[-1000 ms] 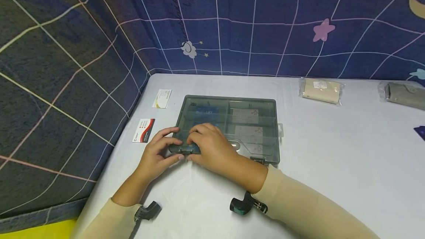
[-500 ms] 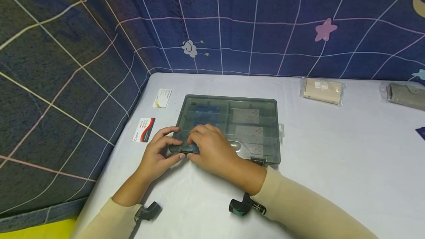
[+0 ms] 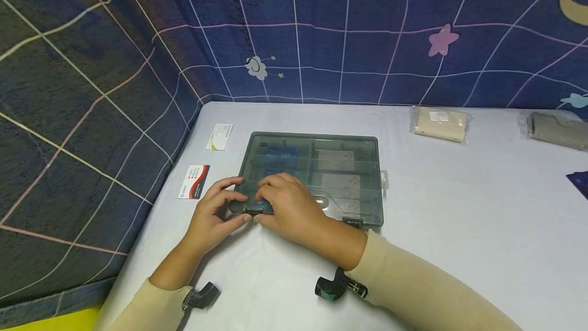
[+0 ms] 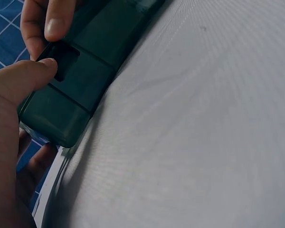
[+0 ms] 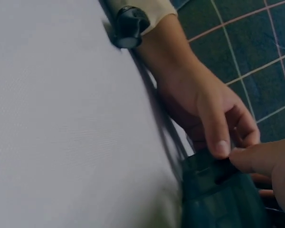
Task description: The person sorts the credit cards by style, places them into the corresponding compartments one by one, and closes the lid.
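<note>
My left hand [image 5: 204, 109] thumb and my right hand [image 5: 270, 161] thumb press dark box [image 5: 218, 199] latch; white table [image 5: 61, 118] beneath.

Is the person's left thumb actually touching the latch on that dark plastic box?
Touching. The left wrist view shows the left hand with its thumb tip pressed against the latch on the box front edge, no gap between them.

Storage box [image 3: 317, 172] — smoky translucent plastic, glossy; tablecloth [image 3: 459, 218] — matt woven cloth.

I view the desk [image 3: 459, 208] from above through the head camera, facing forward and down. Both wrist cameras sit close, sharing the box [image 4: 80, 76] front latch edge.
</note>
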A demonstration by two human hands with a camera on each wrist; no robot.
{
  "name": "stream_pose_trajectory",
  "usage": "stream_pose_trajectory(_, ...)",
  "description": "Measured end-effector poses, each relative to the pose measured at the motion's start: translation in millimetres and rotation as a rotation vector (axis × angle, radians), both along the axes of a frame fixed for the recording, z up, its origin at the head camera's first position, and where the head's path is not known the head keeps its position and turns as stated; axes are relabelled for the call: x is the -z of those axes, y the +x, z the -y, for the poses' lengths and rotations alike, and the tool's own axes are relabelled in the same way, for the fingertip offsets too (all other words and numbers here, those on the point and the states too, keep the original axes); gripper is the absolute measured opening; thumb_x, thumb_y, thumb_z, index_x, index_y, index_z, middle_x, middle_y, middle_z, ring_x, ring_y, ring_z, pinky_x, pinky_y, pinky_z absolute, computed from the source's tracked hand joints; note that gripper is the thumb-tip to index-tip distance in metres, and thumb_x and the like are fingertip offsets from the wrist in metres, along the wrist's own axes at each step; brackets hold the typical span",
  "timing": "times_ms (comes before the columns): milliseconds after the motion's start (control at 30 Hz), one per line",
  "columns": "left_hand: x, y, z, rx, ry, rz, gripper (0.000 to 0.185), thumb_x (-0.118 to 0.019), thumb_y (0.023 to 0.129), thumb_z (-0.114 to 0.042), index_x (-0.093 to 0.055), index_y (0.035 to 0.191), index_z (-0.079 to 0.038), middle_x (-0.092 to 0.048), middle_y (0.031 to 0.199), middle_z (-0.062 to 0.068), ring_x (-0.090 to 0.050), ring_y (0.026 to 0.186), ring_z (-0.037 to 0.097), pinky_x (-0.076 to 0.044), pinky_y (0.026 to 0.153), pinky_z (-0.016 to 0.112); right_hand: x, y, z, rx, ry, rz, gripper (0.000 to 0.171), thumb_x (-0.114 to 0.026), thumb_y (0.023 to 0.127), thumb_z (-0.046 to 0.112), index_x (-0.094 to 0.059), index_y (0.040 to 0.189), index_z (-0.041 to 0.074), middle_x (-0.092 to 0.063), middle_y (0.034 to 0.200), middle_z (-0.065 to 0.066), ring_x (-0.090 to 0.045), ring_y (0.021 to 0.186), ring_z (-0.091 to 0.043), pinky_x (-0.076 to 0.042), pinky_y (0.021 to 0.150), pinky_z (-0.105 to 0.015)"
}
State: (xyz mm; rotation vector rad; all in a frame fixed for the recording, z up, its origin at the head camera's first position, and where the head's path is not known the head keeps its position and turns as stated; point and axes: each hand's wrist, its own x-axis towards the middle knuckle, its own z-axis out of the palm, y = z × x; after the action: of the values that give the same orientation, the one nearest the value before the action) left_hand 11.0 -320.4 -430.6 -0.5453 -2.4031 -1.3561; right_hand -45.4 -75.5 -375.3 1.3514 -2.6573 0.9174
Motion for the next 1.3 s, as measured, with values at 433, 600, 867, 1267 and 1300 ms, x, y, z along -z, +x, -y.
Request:
stream_pose_trajectory(433,-12.0,-0.1,-4.9,-0.004,-0.148,-0.124,0.037,-0.094,0.077,-0.019,-0.078,0.111,-0.016,-0.067,0.138,0.014,-0.048,0.143,0.037,-0.03,0.123,0.037,-17.0,1.2,-50.3,-0.087,-0.057,0.172,0.056,-0.086,0.091,0.039,-0.069,0.14,0.018,-0.06,0.15,0.0,-0.051,0.144,-0.023,-0.05,0.11,-0.048)
stream_pose_trajectory(600,-24.0,-0.7,-18.6,0.01,-0.206,-0.181,0.041,-0.081,0.092,-0.054,-0.079,0.112,-0.018,-0.069,0.136,0.009,-0.049,0.141,0.042,-0.025,0.124,0.053,-17.0,4.0,-83.1,-0.065,-0.057,0.173,0.055,-0.086,0.092,0.037,-0.069,0.141,0.017,-0.06,0.15,0.0,-0.052,0.142,-0.024,-0.049,0.11,-0.052)
stream_pose_trajectory(867,-46.4,-6.4,-51.7,0.168,-0.298,-0.134,0.043,-0.081,0.093,-0.051,-0.077,0.119,-0.017,-0.068,0.137,0.004,-0.051,0.141,0.038,-0.022,0.12,0.07,-10.0,8.9,-136.3,-0.016,-0.092,0.091,0.054,-0.089,0.089,0.033,-0.072,0.137,0.015,-0.063,0.146,-0.002,-0.051,0.145,-0.029,-0.038,0.12,-0.056)
stream_pose_trajectory(1267,-47.8,-19.5,-115.6,0.32,-0.357,-0.196,0.04,-0.085,0.091,-0.043,-0.076,0.122,-0.019,-0.067,0.138,0.002,-0.055,0.137,0.032,-0.038,0.115,0.057,15.5,5.6,-183.5,0.003,-0.06,-0.027,0.062,-0.093,0.084,0.032,-0.069,0.139,0.015,-0.057,0.154,-0.006,-0.042,0.152,-0.036,-0.022,0.127,-0.059)
stream_pose_trajectory(1300,-46.6,-20.9,-121.5,0.33,-0.365,-0.193,0.041,-0.087,0.089,-0.041,-0.075,0.122,-0.019,-0.067,0.138,0.002,-0.056,0.137,0.031,-0.039,0.114,0.057,17.8,5.6,-186.5,0.004,-0.047,-0.037,0.063,-0.093,0.084,0.031,-0.069,0.14,0.015,-0.056,0.155,-0.007,-0.041,0.152,-0.036,-0.022,0.127,-0.06)
